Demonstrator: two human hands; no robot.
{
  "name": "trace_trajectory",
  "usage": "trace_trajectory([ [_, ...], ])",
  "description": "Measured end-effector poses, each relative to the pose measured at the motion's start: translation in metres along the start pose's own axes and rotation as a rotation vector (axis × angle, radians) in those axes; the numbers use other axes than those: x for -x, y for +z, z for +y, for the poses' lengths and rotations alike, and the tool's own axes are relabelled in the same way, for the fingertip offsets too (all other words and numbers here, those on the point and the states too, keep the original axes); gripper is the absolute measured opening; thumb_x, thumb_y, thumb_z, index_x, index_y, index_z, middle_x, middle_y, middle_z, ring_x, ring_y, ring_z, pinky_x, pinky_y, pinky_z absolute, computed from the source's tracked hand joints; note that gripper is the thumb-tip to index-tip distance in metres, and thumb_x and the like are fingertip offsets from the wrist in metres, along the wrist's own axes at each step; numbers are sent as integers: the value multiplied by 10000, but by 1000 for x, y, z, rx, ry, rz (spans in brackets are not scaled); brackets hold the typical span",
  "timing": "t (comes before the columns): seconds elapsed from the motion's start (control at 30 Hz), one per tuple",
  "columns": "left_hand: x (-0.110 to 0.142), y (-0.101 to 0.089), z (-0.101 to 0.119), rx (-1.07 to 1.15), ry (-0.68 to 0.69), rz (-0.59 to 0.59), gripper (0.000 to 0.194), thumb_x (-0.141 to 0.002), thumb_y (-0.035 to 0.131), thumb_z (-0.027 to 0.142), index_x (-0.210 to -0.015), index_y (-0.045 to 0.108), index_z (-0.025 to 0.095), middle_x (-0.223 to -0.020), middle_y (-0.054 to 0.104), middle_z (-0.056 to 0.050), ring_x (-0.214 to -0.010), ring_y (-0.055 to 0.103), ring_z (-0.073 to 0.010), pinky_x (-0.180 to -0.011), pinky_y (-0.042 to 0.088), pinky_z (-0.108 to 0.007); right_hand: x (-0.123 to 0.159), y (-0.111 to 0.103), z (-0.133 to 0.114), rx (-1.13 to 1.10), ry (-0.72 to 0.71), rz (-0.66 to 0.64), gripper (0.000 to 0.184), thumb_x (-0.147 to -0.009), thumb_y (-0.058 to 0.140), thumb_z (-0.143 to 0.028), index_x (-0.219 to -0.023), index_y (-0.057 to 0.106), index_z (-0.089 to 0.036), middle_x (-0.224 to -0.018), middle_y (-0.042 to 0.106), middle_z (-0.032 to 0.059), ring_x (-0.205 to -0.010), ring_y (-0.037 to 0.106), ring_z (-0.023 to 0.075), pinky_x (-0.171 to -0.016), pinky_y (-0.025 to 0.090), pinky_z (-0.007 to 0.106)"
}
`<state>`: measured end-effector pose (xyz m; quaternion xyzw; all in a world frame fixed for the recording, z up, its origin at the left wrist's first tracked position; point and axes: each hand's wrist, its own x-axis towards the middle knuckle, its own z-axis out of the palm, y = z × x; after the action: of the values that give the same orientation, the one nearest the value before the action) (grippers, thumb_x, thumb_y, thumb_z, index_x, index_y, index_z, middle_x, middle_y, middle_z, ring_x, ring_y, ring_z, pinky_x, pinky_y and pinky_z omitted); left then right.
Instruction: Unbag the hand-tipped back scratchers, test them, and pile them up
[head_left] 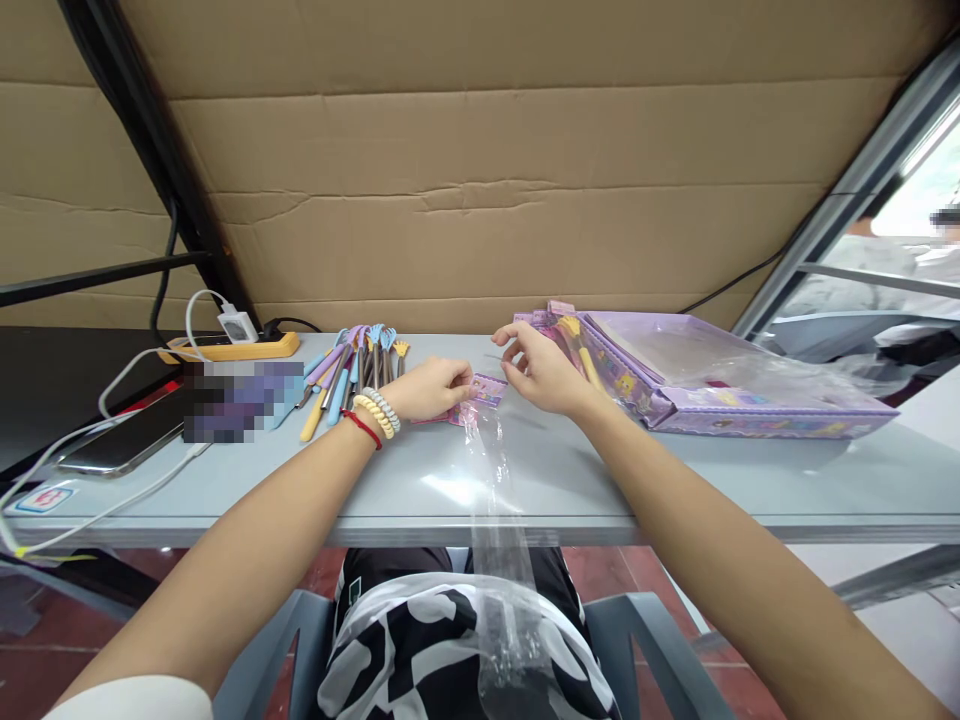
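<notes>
My left hand [439, 388] pinches the upper end of a clear plastic bag [499, 500] at its small pink and purple printed card [489, 390]. The long, narrow bag drapes over the table's front edge down to my lap. My right hand [541, 368] hovers just right of the card, its curled fingers apart and nothing plainly in them. Left of my left hand lies a pile of slim sticks [341, 375] with metal shafts, coloured handles and small hand-shaped ends. Beyond my right hand, a yellow stick of this kind [585, 355] lies by pink and purple cards.
A purple printed box [765, 425] with clear plastic on it stands at right. At left are a phone [131, 440], white cables and a yellow power strip [236, 348]. Cardboard [480, 200] walls the back of the grey table [420, 490]; a metal frame post [832, 210] slants at right.
</notes>
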<state>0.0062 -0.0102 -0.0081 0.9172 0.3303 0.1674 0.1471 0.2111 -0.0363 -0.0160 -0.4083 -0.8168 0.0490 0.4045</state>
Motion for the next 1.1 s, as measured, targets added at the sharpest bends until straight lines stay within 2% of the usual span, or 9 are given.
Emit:
trace_trajectory([
  [0.13, 0, 0, 0, 4, -9, -15, 191, -846, 481, 322, -724, 517, 180, -671, 618, -3, -622, 540, -139, -615, 393, -265, 0, -4, -1, 4, -144, -65, 231, -695, 434, -23, -742, 603, -173, -1195, 499, 113, -896, 557, 171, -739, 475, 342],
  [0.23, 0, 0, 0, -3, 0, -19, 192, -847, 480, 324, -726, 518, 180, -670, 620, -3, -619, 541, -139, -605, 390, -263, 1, -5, -1, 45, -164, -141, 258, -678, 438, -15, -576, 615, -172, -1227, 496, 94, -979, 543, 194, -809, 471, 377],
  [0.43, 1, 1, 0, -39, 6, -32, 173, -852, 467, 299, -741, 530, 183, -654, 618, -2, -616, 545, -143, -618, 395, -268, 2, -4, -1, 153, -42, -146, 173, -707, 556, -133, -795, 692, -191, -1175, 550, 109, -1055, 545, 235, -901, 447, 413],
  [0.53, 1, 2, -1, -42, 19, -28, 160, -849, 473, 286, -750, 543, 181, -658, 625, -2, -621, 551, -142, -622, 396, -266, 2, -4, -2, 155, -14, -190, 109, -742, 581, -204, -761, 687, -187, -1155, 568, 111, -1070, 560, 234, -901, 448, 391],
  [0.67, 0, 3, -4, -28, 40, -7, 168, -855, 469, 296, -774, 559, 178, -676, 636, -5, -620, 552, -140, -617, 396, -263, 0, -3, -3, 151, -1, -229, 126, -778, 586, -250, -774, 691, -180, -1114, 597, 117, -996, 595, 221, -860, 465, 377],
  [0.83, 0, 2, -4, -11, 67, 26, 198, -854, 473, 334, -789, 564, 171, -687, 638, -5, -608, 533, -126, -597, 375, -251, -2, -3, -3, 112, 58, -254, 140, -794, 565, -230, -762, 686, -168, -1135, 606, 123, -962, 608, 209, -824, 471, 359],
  [0.93, 1, 1, -1, -28, 78, 9, 298, -839, 479, 416, -684, 540, 169, -594, 583, 7, -538, 469, -111, -543, 329, -251, -3, -4, -3, 55, 100, -220, 141, -787, 569, -238, -727, 672, -162, -1121, 616, 122, -969, 603, 213, -815, 462, 361],
  [1.03, 2, -1, 3, -49, 69, -24, 348, -822, 457, 382, -541, 453, 175, -477, 477, 24, -469, 379, -92, -502, 277, -259, -4, -4, -1, -58, 150, -162, 149, -763, 598, -285, -693, 653, -165, -1095, 620, 113, -975, 595, 215, -775, 460, 351],
  [1.1, 2, -4, 6, -21, 65, -29, 343, -812, 442, 358, -522, 423, 176, -461, 445, 30, -459, 355, -86, -492, 263, -256, -5, -4, 1, -151, 195, -111, 168, -730, 627, -323, -671, 639, -166, -1086, 620, 108, -974, 589, 216, -741, 458, 339],
])
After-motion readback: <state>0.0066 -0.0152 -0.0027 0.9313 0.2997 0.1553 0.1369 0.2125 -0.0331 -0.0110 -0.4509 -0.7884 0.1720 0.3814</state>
